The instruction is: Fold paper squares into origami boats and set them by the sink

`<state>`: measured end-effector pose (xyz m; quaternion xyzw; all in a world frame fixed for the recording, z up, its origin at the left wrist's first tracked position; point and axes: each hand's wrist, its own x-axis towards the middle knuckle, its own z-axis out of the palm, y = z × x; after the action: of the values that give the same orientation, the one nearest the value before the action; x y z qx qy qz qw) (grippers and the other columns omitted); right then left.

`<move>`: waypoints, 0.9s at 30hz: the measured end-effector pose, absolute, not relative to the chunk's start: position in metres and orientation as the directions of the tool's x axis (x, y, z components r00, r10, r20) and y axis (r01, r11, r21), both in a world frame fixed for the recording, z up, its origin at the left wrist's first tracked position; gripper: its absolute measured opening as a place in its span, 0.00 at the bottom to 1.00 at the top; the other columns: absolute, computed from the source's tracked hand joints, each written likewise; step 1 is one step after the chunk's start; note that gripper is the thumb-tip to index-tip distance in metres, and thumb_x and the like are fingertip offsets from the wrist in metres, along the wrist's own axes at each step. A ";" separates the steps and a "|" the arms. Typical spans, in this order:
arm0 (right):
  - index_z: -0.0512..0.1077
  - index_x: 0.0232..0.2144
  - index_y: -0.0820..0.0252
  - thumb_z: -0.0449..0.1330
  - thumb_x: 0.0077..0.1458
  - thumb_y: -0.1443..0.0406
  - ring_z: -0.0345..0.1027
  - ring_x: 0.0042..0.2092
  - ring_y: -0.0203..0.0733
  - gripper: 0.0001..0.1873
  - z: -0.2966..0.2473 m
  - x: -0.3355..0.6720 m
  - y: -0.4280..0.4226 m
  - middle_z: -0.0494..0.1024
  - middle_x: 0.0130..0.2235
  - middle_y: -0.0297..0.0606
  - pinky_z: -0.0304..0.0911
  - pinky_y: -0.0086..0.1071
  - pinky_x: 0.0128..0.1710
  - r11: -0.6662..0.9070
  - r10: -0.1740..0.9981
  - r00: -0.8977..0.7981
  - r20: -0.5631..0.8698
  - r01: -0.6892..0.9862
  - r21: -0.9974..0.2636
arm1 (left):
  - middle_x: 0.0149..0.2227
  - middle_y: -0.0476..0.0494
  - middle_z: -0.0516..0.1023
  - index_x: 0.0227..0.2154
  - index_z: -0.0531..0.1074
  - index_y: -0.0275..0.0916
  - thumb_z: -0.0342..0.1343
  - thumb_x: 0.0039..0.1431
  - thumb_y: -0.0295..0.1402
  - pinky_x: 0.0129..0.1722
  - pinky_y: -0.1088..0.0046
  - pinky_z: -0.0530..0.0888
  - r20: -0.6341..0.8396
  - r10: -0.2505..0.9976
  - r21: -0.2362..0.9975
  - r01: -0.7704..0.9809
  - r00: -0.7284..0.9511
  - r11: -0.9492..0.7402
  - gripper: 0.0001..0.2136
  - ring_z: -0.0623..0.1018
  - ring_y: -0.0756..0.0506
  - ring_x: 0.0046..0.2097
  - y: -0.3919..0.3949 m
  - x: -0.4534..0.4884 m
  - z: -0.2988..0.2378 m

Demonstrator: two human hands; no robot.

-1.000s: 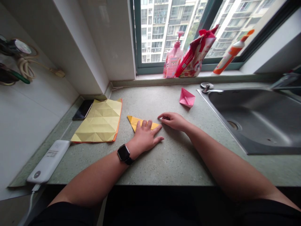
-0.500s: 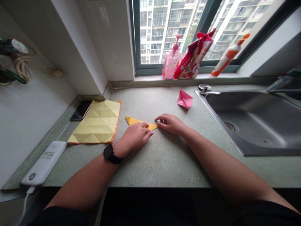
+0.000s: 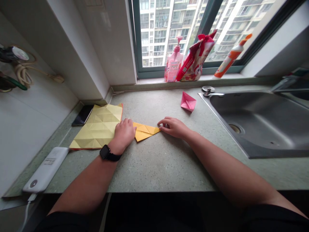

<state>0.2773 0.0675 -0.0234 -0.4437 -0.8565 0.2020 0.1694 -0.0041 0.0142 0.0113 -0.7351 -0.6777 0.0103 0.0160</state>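
A folded piece of yellow-orange paper (image 3: 145, 131) lies on the counter between my hands, creased into triangles. My left hand (image 3: 124, 132), with a black watch on its wrist, closes over the paper's left end and hides it; the thumb presses at the edge. At the pointed right end, my right hand (image 3: 174, 126) pinches the tip between thumb and bent fingers. Left of my left hand rests a stack of creased paper sheets (image 3: 96, 125), pale yellow on top with an orange-red edge. Farther back on the right sits a pink folded paper piece (image 3: 188, 102).
A steel sink (image 3: 263, 125) is set into the counter (image 3: 156, 170) at right. A phone (image 3: 82, 115) and a white power bank (image 3: 45, 169) with a cable lie at left. On the windowsill stand a pink pump bottle (image 3: 173, 66), a red bag (image 3: 196, 61) and an orange-white bottle (image 3: 229, 61).
My left hand has slid left along the folded paper to its left end, uncovering the paper's middle and lower flap. My right hand stays at the right tip.
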 end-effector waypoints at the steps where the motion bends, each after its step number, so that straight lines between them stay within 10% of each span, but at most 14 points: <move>1: 0.84 0.47 0.52 0.66 0.65 0.62 0.72 0.37 0.40 0.10 -0.023 0.277 0.067 0.80 0.43 0.39 0.66 0.35 0.42 0.525 0.828 -0.550 0.110 0.692 -0.496 | 0.52 0.30 0.81 0.52 0.75 0.32 0.56 0.74 0.35 0.56 0.58 0.75 -0.010 0.997 -0.037 0.996 0.080 -0.081 0.12 0.80 0.32 0.57 0.014 -0.004 0.013; 20: 0.84 0.49 0.53 0.62 0.69 0.60 0.77 0.42 0.43 0.12 -0.024 0.273 0.062 0.82 0.47 0.43 0.70 0.38 0.46 0.585 0.787 -0.588 0.188 0.615 -0.529 | 0.66 0.26 0.75 0.64 0.76 0.40 0.55 0.75 0.44 0.65 0.48 0.70 -0.005 0.954 0.116 0.948 0.300 -0.297 0.22 0.74 0.28 0.66 0.008 0.000 0.002; 27: 0.83 0.48 0.56 0.62 0.68 0.55 0.80 0.45 0.45 0.15 -0.025 0.267 0.062 0.84 0.45 0.43 0.79 0.42 0.48 0.238 0.895 -0.439 0.081 0.316 -0.919 | 0.80 0.23 0.50 0.77 0.58 0.41 0.52 0.72 0.60 0.74 0.35 0.52 -0.126 0.889 0.169 0.892 0.441 -0.418 0.40 0.51 0.23 0.80 0.001 0.010 -0.010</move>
<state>0.2666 0.0618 -0.0252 -0.4212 -0.7184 0.4511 0.3209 0.0097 0.0007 -0.0098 -0.8421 -0.5288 0.0085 -0.1059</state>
